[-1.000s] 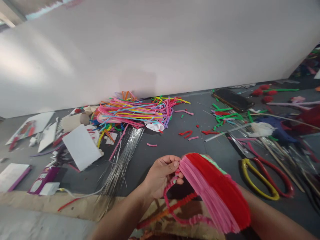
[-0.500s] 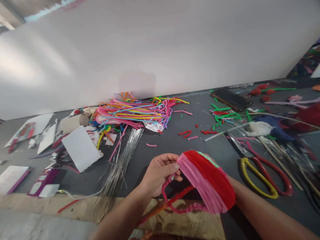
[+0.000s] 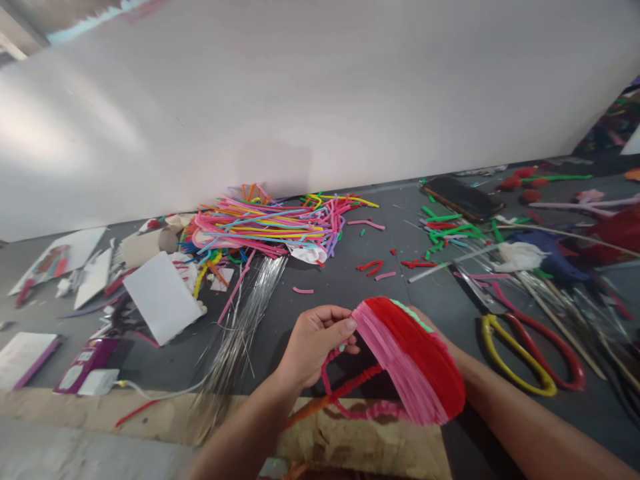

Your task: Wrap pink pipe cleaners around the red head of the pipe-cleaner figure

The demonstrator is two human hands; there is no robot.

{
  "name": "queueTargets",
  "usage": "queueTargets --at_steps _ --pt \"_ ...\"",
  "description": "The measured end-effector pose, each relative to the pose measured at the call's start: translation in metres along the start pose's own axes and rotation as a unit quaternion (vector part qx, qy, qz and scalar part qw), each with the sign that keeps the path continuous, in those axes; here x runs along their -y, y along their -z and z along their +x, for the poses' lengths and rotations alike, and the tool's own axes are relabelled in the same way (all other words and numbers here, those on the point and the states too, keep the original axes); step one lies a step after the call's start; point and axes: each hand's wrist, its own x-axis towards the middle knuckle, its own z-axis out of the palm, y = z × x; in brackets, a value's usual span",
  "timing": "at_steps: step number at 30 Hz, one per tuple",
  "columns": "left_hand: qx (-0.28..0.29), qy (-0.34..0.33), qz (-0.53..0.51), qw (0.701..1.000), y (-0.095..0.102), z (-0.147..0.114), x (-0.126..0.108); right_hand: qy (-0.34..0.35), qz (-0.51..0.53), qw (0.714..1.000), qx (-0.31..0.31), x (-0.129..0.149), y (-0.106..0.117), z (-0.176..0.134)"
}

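My left hand point(image 3: 317, 343) pinches the upper left corner of a pipe-cleaner piece point(image 3: 410, 360) between thumb and fingers. The piece is a curved, fuzzy panel with pink and red bands and a light green strip along its far edge. Below it hang a pink pipe-cleaner loop point(image 3: 370, 411) and a red-to-orange pipe-cleaner stem point(image 3: 353, 385). Behind the panel's right side reaches my right hand point(image 3: 428, 323); its fingers are hidden, so their grip does not show.
A heap of coloured pipe cleaners point(image 3: 270, 223) lies against the white wall, above thin metal wires point(image 3: 245, 327). Scissors point(image 3: 517, 350) with yellow and red handles rest at right, below a phone point(image 3: 463, 198). A white card point(image 3: 163, 298) and purple box point(image 3: 87, 365) are at left.
Both hands and the pipe-cleaner piece have shifted slightly left and up, and the panel has tilted a little. My left hand keeps its pinch.
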Motion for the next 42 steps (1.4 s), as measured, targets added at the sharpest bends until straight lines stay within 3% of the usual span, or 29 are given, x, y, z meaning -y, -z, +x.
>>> queueTargets --at_steps 7,13,19,22,25,36,42 --pt "-0.002 -0.007 0.002 1.0 0.001 -0.001 0.002 -0.004 0.009 0.999 0.038 0.024 -0.004 -0.004" --pt "-0.002 -0.002 -0.004 1.0 0.001 0.001 0.003 -0.004 0.009 0.999 0.043 0.028 -0.002 -0.003" --pt "-0.063 -0.049 -0.054 0.995 0.007 0.007 -0.004 -0.001 0.101 0.993 -0.062 0.031 0.014 0.007" --pt "-0.083 -0.068 -0.077 0.991 0.008 0.01 -0.005 -0.019 0.142 0.989 -0.033 0.031 0.019 0.007" --pt "-0.07 -0.062 -0.088 0.992 0.007 0.011 -0.003 -0.007 0.11 0.994 0.003 0.031 0.02 0.005" --pt "0.009 -0.019 -0.146 0.989 0.006 0.006 -0.004 -0.001 0.105 0.994 -0.033 0.027 0.024 0.011" --pt "0.013 -0.021 -0.165 0.986 0.007 0.007 0.0 0.025 0.04 0.998 -0.037 0.031 0.025 0.01"
